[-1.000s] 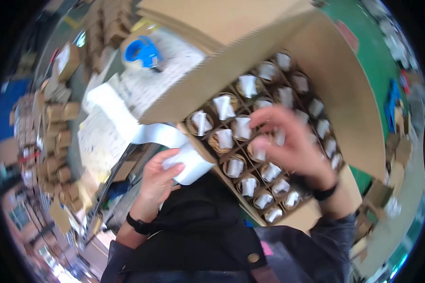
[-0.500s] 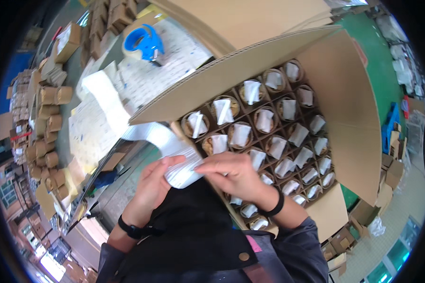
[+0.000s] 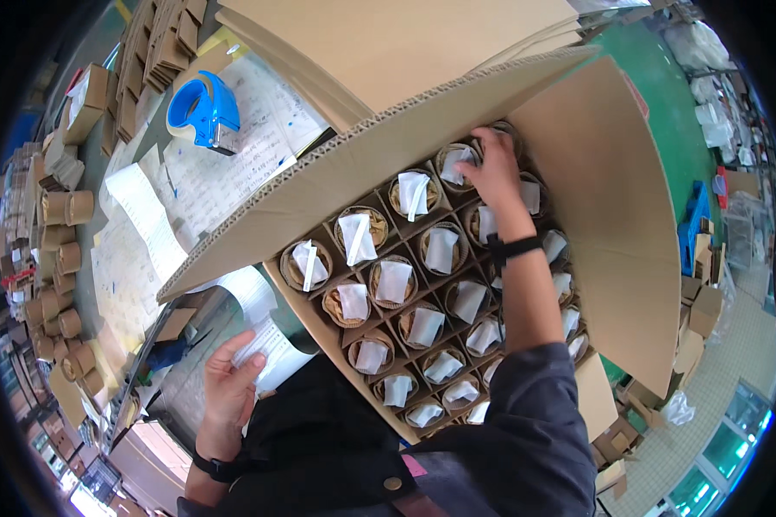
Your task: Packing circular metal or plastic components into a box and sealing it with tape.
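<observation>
A long white strip of printed labels [image 3: 272,353] hangs from my left hand [image 3: 230,379], pinched between thumb and fingers, its tail running back toward the table. My right hand [image 3: 497,172] reaches into a large open carton [image 3: 405,112], over the row beside the far flap. Its fingers are bent at the rim of a cardboard tube, with the thumb against a white packet [image 3: 455,164]; what the fingertips grip is partly hidden. Brown dividers split the carton into cells. In them stand round cardboard tubes, many with a white packet [image 3: 357,237] on top of crumpled brown paper.
A blue tape dispenser [image 3: 205,112] rests on a paper-covered table [image 3: 224,177] at the far left. Flat cardboard sheets [image 3: 388,43] lie beyond the carton. Several brown rolls [image 3: 66,207] are stacked at the left. The carton's right flap [image 3: 612,224] stands out over the green floor.
My right hand has left the label strip and moved away to the carton's far row. My left hand, still holding the strip, is lower and further left. The whole view has shifted.
</observation>
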The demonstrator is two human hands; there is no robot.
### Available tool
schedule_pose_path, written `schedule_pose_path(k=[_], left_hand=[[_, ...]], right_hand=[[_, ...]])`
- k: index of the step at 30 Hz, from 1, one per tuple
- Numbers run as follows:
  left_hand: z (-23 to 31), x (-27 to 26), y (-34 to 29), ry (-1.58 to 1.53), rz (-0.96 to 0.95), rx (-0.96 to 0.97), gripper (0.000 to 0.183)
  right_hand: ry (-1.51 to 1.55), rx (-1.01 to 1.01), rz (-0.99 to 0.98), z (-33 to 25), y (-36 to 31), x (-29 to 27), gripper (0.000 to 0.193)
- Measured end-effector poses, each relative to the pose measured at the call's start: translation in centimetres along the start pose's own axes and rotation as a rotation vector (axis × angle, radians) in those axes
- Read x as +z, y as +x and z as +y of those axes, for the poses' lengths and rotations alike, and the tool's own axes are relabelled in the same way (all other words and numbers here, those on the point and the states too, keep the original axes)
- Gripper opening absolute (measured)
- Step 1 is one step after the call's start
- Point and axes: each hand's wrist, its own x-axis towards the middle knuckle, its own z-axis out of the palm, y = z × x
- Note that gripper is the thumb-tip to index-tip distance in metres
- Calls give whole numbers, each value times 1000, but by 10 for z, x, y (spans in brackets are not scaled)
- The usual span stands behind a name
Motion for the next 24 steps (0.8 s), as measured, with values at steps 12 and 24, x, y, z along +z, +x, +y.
schedule_pose_path(k=[12,24], left_hand=[[17,69,3,26,-125,51,39],[25,78,3,10,-180,-102,54]], right_hand=[[1074,-37,-833,-164,-118,-31,29],[911,-137,-524,-178,-170,-29,15]])
